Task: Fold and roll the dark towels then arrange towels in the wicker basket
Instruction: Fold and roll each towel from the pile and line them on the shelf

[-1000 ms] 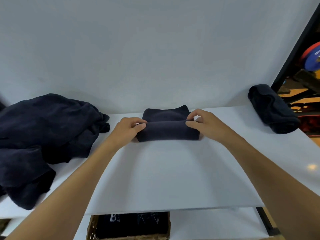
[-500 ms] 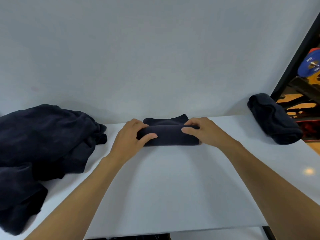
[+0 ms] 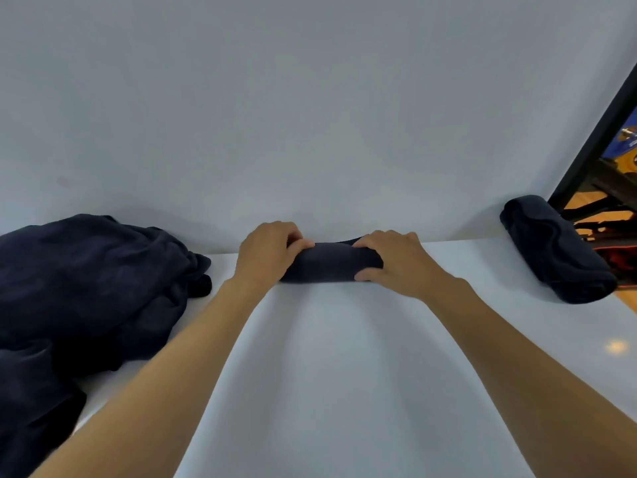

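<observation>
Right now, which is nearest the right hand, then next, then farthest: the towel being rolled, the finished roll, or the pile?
1. Towel being rolled: in the middle, gripped by the right hand.
2. Finished roll: off to the right.
3. Pile: far left.

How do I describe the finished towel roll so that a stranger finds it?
On the white table, go to the far right corner. A rolled dark towel lies there alone: untouched, unlike the middle roll, and tight, unlike the loose pile at left.
</observation>
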### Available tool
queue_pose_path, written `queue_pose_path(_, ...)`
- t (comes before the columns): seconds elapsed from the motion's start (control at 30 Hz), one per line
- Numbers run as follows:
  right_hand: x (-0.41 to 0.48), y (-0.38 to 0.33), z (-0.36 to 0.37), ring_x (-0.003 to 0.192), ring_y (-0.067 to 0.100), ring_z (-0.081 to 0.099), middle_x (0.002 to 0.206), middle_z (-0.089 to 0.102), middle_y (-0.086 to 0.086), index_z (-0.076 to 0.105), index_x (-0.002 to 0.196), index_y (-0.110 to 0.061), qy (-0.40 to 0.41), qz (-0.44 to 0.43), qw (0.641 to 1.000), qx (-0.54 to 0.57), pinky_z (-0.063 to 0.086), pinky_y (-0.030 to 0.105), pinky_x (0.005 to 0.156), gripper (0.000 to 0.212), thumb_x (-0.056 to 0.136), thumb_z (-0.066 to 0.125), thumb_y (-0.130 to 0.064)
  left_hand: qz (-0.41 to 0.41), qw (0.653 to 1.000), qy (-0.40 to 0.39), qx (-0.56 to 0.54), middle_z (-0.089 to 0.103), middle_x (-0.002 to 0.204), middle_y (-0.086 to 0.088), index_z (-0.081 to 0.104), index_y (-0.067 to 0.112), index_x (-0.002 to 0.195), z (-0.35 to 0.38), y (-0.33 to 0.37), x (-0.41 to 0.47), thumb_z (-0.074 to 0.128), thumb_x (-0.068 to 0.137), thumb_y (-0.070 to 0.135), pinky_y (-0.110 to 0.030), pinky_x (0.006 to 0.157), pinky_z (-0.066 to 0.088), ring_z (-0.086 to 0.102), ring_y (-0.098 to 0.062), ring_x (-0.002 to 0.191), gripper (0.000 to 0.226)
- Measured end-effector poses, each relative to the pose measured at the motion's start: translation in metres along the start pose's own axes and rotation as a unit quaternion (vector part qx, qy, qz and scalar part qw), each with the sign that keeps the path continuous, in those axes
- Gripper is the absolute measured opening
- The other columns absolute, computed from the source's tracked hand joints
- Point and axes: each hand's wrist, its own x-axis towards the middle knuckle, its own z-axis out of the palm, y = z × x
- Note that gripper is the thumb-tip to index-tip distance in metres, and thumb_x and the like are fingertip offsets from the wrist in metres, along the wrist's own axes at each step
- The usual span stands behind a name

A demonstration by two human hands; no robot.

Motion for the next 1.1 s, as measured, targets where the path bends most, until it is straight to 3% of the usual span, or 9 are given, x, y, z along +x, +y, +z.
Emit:
queue_pose_path(0.1, 0.014, 0.01, -0.012, 0.102, 0.016, 0.06, 0.108, 0.066, -0.009, 0.064, 0.117, -0.03, -0.063, 0.064, 0.984, 0.155, 0.046, 0.034, 0.091, 0.035, 0.084, 0.071, -0.04, 0.16, 0.986, 0.015, 0.042, 0.066, 0.107, 0.007, 0.067, 0.022, 0.111, 0.007, -0.005, -0.013, 0.068, 0.084, 0.049, -0.032, 0.088, 0.043, 0.054, -0.017, 0.101, 0.038)
queue_pose_path(0.23, 0.033, 0.02, -0.021, 0.101, 0.013, 0.064, 0.107, 0.068, -0.008, 0.067, 0.11, -0.029, -0.126, 0.119, 0.934, 0.311, 0.049, 0.026, 0.083, 0.024, 0.086, 0.071, -0.03, 0.13, 0.989, -0.051, 0.049, 0.06, 0.109, 0.003, 0.061, 0.02, 0.119, 0.01, -0.01, 0.003, 0.065, 0.087, 0.044, -0.035, 0.092, 0.042, 0.05, -0.021, 0.107, 0.04)
queue_pose_path(0.43, 0.038, 0.009, -0.011, 0.103, 0.018, 0.051, 0.113, 0.055, -0.008, 0.05, 0.128, -0.037, -0.04, -0.009, 0.998, -0.047, 0.038, 0.042, 0.089, 0.053, 0.079, 0.064, -0.053, 0.057, 0.978, -0.194, 0.05, 0.061, 0.095, -0.002, 0.058, 0.028, 0.092, -0.005, 0.002, 0.04, 0.059, 0.079, 0.06, -0.042, 0.083, 0.051, 0.057, -0.025, 0.092, 0.034)
queue_pose_path(0.53, 0.034, 0.0, 0.0, 0.103, 0.02, 0.053, 0.113, 0.056, -0.007, 0.045, 0.131, -0.035, -0.017, -0.006, 0.999, -0.048, 0.036, 0.04, 0.085, 0.056, 0.078, 0.065, -0.043, 0.017, 0.97, -0.235, 0.066, 0.06, 0.102, -0.002, 0.059, 0.033, 0.1, -0.009, 0.008, 0.047, 0.054, 0.073, 0.068, -0.043, 0.088, 0.049, 0.055, -0.027, 0.1, 0.045)
queue_pose_path(0.67, 0.027, 0.001, -0.013, 0.1, 0.018, 0.058, 0.111, 0.062, -0.009, 0.054, 0.122, -0.031, -0.04, 0.095, 0.988, 0.117, 0.044, 0.036, 0.087, 0.047, 0.079, 0.073, -0.034, 0.066, 0.984, -0.087, 0.14, 0.051, 0.123, -0.004, 0.056, 0.022, 0.127, -0.004, 0.027, 0.028, 0.062, 0.089, 0.042, -0.037, 0.093, 0.039, 0.042, -0.027, 0.115, 0.044)
queue_pose_path(0.73, 0.016, 0.006, -0.024, 0.098, 0.016, 0.059, 0.111, 0.06, -0.007, 0.057, 0.119, -0.03, -0.071, 0.166, 0.952, 0.247, 0.05, 0.031, 0.079, 0.047, 0.077, 0.078, -0.033, 0.075, 0.995, 0.015, 0.061, 0.046, 0.124, -0.005, 0.056, 0.017, 0.124, 0.007, 0.043, 0.008, 0.062, 0.092, 0.03, -0.037, 0.089, 0.047, 0.046, -0.024, 0.111, 0.035)
queue_pose_path(0.83, -0.007, 0.016, -0.033, 0.099, 0.016, 0.06, 0.11, 0.062, -0.005, 0.059, 0.118, -0.027, -0.109, 0.256, 0.896, 0.347, 0.05, 0.029, 0.08, 0.041, 0.081, 0.076, -0.035, 0.05, 0.996, 0.02, -0.067, 0.048, 0.12, -0.005, 0.057, 0.013, 0.115, 0.035, 0.069, -0.012, 0.051, 0.099, 0.023, -0.036, 0.083, 0.051, 0.058, -0.023, 0.097, 0.02)
queue_pose_path(0.97, -0.038, 0.026, -0.039, 0.096, 0.017, 0.063, 0.106, 0.067, 0.0, 0.061, 0.114, -0.018, -0.082, 0.311, 0.888, 0.328, 0.052, 0.034, 0.09, 0.034, 0.091, 0.062, -0.043, 0.108, 0.986, 0.004, -0.125, 0.044, 0.144, -0.005, 0.052, 0.013, 0.137, 0.07, 0.095, -0.028, 0.05, 0.1, 0.026, -0.029, 0.102, 0.04, 0.048, -0.021, 0.126, 0.04)
queue_pose_path(1.1, -0.057, 0.031, -0.038, 0.108, 0.022, 0.059, 0.122, 0.059, 0.003, 0.052, 0.133, -0.018, 0.004, 0.288, 0.948, 0.136, 0.049, 0.035, 0.092, 0.043, 0.096, 0.054, -0.04, 0.129, 0.972, -0.057, -0.186, 0.021, 0.161, -0.002, 0.038, 0.015, 0.149, 0.092, 0.123, -0.039, 0.044, 0.102, 0.022, -0.023, 0.113, 0.021, 0.023, -0.018, 0.145, 0.048)
